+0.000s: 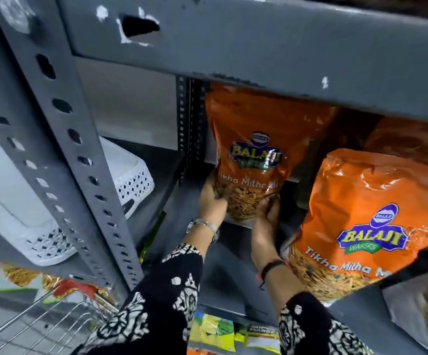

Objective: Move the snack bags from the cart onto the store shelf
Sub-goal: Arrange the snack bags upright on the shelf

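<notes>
An orange Balaji snack bag [256, 139] stands upright at the back of the grey metal shelf [223, 262], under the shelf board above. My left hand [211, 201] grips its lower left corner and my right hand [268, 211] grips its lower right corner. A second orange snack bag [366, 221] leans on the shelf to the right, close to my right forearm. The wire cart [54, 319] shows at the bottom left; its contents are hidden.
A slotted grey upright post [79, 160] stands left of my arms. White perforated plastic baskets [128, 183] sit on the neighbouring shelf at the left. The grey shelf board above [259, 52] overhangs the bags. Yellow and green packets [212, 331] lie on the shelf below.
</notes>
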